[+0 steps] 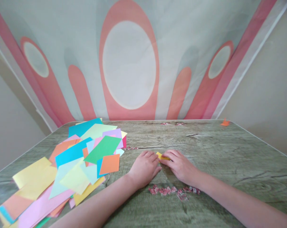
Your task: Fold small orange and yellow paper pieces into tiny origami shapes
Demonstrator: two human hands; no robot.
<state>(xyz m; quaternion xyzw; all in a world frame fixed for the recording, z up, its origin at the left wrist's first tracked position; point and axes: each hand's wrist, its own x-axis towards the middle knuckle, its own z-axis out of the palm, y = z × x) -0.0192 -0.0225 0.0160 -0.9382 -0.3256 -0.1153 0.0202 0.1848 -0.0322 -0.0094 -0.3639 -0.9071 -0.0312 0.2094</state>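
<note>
A small piece of folded yellow paper point(159, 155) lies at the middle of the table, between my two hands. My right hand point(181, 165) pinches its right side between thumb and fingers, which hide part of it. From the other side, my left hand point(144, 167) lies low over the tabletop, palm down. Its fingertips touch the paper's left edge, while the thumb points away from it, nearer to me. How far the paper is folded is too small to tell.
Loose coloured paper sheets point(72, 177) are heaped across the table's left side, close to my left forearm. A small orange folded paper piece point(225, 122) sits at the far right corner. The wood-patterned table point(229, 164) reaches back to a pink and grey printed backdrop point(129, 63).
</note>
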